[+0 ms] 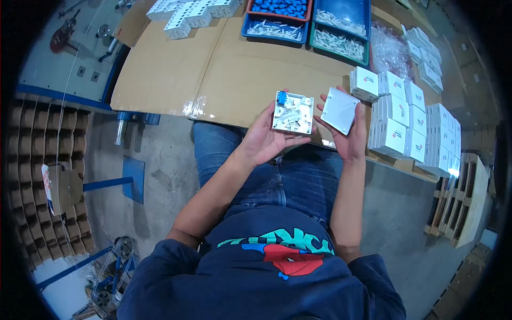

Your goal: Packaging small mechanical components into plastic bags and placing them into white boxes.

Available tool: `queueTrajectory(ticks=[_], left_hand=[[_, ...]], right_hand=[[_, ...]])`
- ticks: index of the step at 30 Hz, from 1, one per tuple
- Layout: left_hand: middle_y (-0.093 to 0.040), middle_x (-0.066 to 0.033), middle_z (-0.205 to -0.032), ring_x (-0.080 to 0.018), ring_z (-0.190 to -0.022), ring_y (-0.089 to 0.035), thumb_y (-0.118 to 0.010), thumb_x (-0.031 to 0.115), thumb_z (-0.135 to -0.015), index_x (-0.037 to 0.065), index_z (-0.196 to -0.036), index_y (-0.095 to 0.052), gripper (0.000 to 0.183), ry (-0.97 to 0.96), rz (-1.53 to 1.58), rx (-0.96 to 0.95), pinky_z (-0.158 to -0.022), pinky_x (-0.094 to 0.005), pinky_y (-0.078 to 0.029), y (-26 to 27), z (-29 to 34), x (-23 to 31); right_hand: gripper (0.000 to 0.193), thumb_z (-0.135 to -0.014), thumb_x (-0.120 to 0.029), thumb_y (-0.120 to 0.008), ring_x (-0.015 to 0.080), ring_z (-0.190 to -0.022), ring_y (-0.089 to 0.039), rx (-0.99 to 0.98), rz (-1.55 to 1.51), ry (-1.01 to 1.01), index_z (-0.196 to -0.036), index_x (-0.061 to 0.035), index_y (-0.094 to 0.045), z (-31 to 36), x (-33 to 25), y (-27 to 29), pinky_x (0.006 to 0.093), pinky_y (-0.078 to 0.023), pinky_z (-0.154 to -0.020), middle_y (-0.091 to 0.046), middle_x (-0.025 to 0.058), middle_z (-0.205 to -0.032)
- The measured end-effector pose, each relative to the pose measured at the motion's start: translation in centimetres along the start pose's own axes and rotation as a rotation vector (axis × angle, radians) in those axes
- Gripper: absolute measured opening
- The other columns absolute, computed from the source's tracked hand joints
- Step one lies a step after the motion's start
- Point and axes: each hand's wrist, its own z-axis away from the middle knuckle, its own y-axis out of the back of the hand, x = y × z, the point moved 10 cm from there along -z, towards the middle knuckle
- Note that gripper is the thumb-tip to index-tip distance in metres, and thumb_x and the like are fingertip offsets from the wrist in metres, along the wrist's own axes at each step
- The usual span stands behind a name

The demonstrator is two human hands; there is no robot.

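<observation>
My left hand [265, 137] grips a square white plastic box [293, 113] by its side, open face up. Inside it lie a blue connector piece [281, 98] at the upper left corner and several small white and clear parts in the middle. Just to the right, my right hand [353, 140] holds a thin white square cover [340, 110], smooth and tilted, with fingers behind it and the thumb along its right edge. Box and cover are apart, both above the front edge of the cardboard-topped table [240, 80].
Stacked white boxes [396, 114] stand right of my right hand. Farther back are a tray of blue parts [280, 8], trays of white plugs [339, 44] and clear plastic bags [389, 50]. White blocks [193, 16] sit at the back left. A wooden pallet [460, 200] leans at right.
</observation>
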Motion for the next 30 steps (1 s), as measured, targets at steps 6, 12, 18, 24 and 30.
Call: queueTrajectory(ticks=[6, 12, 18, 24, 30], left_hand=[[-0.047, -0.0110, -0.153, -0.0347, -0.133, -0.055, -0.027, 0.049, -0.111, 0.031, -0.159, -0.029, 0.051, -0.006, 0.056, 0.030, -0.106, -0.0577, -0.050, -1.0, -1.2, -0.9], [-0.055, -0.0081, -0.143, -0.0233, -0.127, -0.058, -0.028, 0.055, -0.109, 0.019, -0.153, -0.040, 0.059, 0.057, -0.105, 0.122, -0.101, -0.0426, -0.053, 0.0, -1.7, -1.8], [-0.060, -0.0070, -0.136, -0.0195, -0.124, -0.060, -0.029, 0.055, -0.109, 0.015, -0.149, -0.044, 0.059, 0.038, -0.078, 0.175, -0.100, -0.0384, -0.052, 1.2, -2.2, -1.6], [-0.057, -0.0064, -0.139, -0.0197, -0.127, -0.058, -0.028, 0.054, -0.110, 0.014, -0.150, -0.043, 0.058, 0.024, -0.074, 0.206, -0.104, -0.0383, -0.050, 1.3, -1.9, -1.0], [-0.056, -0.0063, -0.141, -0.0198, -0.130, -0.055, -0.027, 0.053, -0.110, 0.015, -0.152, -0.040, 0.058, 0.029, -0.061, 0.208, -0.106, -0.0397, -0.048, 1.5, -1.7, -0.8]], right_hand=[[0.077, -0.076, -0.018, -0.086, 0.0267, -0.129, -0.055, -0.030, 1.027, 0.483, -0.144, -0.0032, -0.052, 1.6, -4.6, -4.5, 0.0391, -0.043, -0.109, -0.058, 0.0163, -0.137], [0.087, -0.064, -0.023, -0.092, 0.0332, -0.125, -0.058, -0.109, 1.206, 0.557, -0.141, -0.0037, -0.055, 1.5, -4.2, -8.5, 0.0414, -0.047, -0.105, -0.057, 0.0166, -0.134], [0.090, -0.064, -0.025, -0.093, 0.0333, -0.126, -0.057, -0.145, 1.300, 0.547, -0.143, -0.0036, -0.054, 0.6, -2.7, -8.6, 0.0424, -0.046, -0.106, -0.057, 0.0170, -0.136], [0.088, -0.064, -0.022, -0.093, 0.0339, -0.126, -0.057, -0.201, 1.353, 0.549, -0.142, -0.0038, -0.056, -0.1, -1.6, -9.3, 0.0425, -0.047, -0.105, -0.057, 0.0172, -0.136], [0.090, -0.064, -0.023, -0.093, 0.0339, -0.127, -0.057, -0.226, 1.360, 0.516, -0.143, -0.0048, -0.055, -0.6, -0.9, -9.5, 0.0419, -0.047, -0.105, -0.056, 0.0168, -0.137]])
